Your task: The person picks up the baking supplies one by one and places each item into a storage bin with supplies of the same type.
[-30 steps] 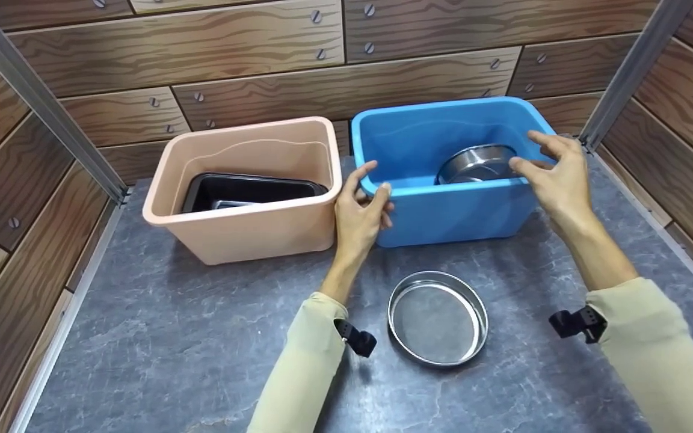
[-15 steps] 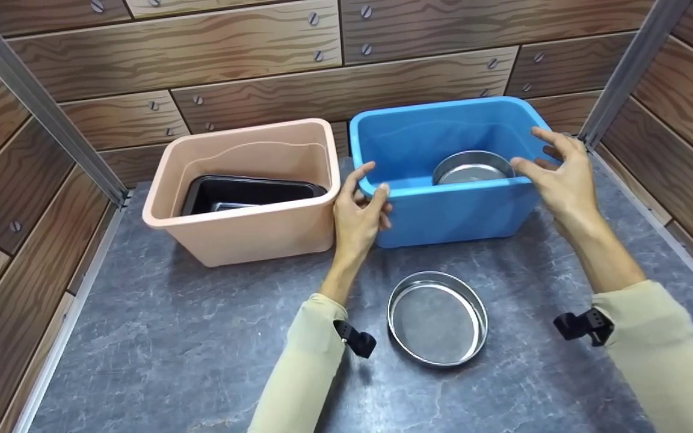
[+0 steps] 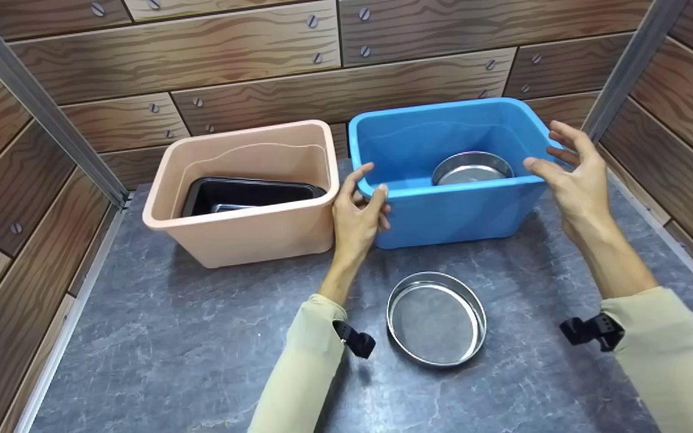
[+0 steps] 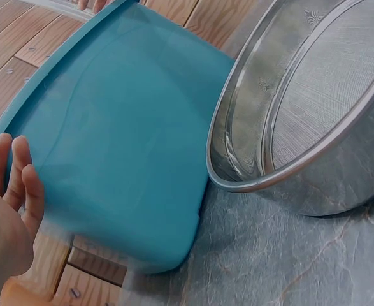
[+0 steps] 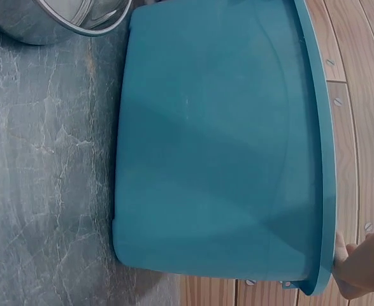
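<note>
A blue bin [image 3: 455, 216] stands at the back right in the head view. Inside it lies a shallow round metal pan [image 3: 473, 168], its lower part hidden by the front wall. My left hand [image 3: 355, 219] rests at the bin's front left corner, thumb and forefinger spread loosely at the rim. At the right end my right hand [image 3: 581, 180] is spread wide, its thumb over the front corner and its fingers by the side rim, holding nothing. On the table in front of the bin sits a round metal sieve [image 3: 437, 319]; its fine mesh [image 4: 330, 89] shows in the left wrist view.
A peach bin [image 3: 250, 240] stands close to the left of the blue one, with a black rectangular baking pan [image 3: 268, 191] leaning in it. Wood-patterned panels [image 3: 250, 48] close off the back and both sides of the grey table [image 3: 202, 349].
The round pan in the blue bin was tilted and now lies flatter. My right hand has moved a little to the right, away from it. The left hand has stayed put.
</note>
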### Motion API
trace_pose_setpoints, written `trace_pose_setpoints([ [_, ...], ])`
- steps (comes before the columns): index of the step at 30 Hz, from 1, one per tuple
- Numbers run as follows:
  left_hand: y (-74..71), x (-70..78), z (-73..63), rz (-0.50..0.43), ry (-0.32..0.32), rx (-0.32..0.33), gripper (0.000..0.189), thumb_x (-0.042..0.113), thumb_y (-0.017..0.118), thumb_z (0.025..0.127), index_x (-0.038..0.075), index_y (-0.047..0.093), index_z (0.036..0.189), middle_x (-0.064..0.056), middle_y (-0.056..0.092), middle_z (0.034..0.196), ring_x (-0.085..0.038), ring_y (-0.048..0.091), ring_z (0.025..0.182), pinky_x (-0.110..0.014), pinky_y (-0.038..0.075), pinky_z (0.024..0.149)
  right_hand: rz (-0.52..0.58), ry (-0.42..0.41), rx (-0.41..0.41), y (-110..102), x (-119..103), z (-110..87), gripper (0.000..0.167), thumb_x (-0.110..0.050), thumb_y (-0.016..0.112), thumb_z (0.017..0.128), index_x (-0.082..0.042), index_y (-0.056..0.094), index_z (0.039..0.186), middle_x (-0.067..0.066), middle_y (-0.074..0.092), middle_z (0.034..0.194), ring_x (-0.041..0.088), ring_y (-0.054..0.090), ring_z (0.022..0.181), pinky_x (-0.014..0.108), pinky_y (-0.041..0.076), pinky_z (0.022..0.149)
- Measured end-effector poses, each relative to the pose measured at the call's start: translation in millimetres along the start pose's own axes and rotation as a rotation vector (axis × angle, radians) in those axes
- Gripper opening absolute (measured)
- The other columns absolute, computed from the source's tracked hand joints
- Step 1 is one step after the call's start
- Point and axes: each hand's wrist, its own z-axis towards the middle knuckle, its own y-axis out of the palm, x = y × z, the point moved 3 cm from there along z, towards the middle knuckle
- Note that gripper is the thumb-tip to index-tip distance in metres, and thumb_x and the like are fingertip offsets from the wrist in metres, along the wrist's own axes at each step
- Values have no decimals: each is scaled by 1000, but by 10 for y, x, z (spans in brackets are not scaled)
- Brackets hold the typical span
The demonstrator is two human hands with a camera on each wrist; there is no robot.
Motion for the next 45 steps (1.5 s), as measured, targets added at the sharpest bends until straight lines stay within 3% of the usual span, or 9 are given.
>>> trace_pose_setpoints([
  [8, -7, 0, 2, -5, 2, 0, 45, 4, 69, 97, 5, 59, 141, -6, 66, 66, -15, 58, 44, -28, 53, 40, 217, -64, 40, -30, 37, -67, 61, 6, 78, 87, -10, 60, 143, 2, 56, 132, 17, 54, 117, 16, 55, 88],
  [13, -14, 11, -2, 6, 4, 2, 45, 6, 69, 97, 6, 59, 141, -5, 66, 65, -15, 58, 44, -28, 54, 40, 287, -81, 34, -58, 38, -110, 59, 5, 80, 87, -9, 62, 141, 6, 56, 132, 19, 55, 115, 15, 57, 85],
  [20, -14, 5, 0, 9, -3, 7, 46, 6, 69, 97, 6, 59, 142, -5, 65, 64, -14, 58, 43, -28, 53, 39, 351, -79, 26, -87, 46, -162, 58, 10, 76, 87, -8, 63, 140, 7, 56, 132, 21, 55, 115, 16, 58, 85],
  [26, -4, 13, -2, 11, -13, 8, 46, 7, 69, 97, 6, 59, 142, -6, 65, 64, -15, 58, 42, -35, 54, 38, 376, -84, 15, -115, 71, -220, 58, 11, 76, 87, -7, 62, 140, 10, 55, 133, 22, 54, 116, 17, 59, 84],
  [33, -7, 2, -5, 9, -15, 13, 47, 7, 69, 96, 5, 59, 142, -5, 64, 63, -14, 57, 42, -28, 52, 38, 398, -103, 8, -148, 110, -291, 56, 15, 73, 87, -5, 63, 139, 13, 55, 132, 23, 56, 115, 17, 60, 83],
  [40, 2, 10, -1, 21, -13, 16, 45, 7, 70, 97, 9, 60, 141, -6, 65, 64, -15, 57, 43, -35, 54, 39, 430, -102, 26, -203, 136, -370, 57, 17, 72, 87, -1, 62, 140, 15, 55, 133, 25, 57, 116, 19, 60, 85],
  [45, 5, 1, 0, 28, -18, 18, 45, 8, 70, 96, 9, 61, 141, -6, 64, 63, -15, 57, 42, -32, 54, 39, 456, -104, 3, -176, 168, -450, 57, 20, 70, 87, 3, 59, 140, 15, 56, 132, 26, 58, 117, 21, 62, 86],
])
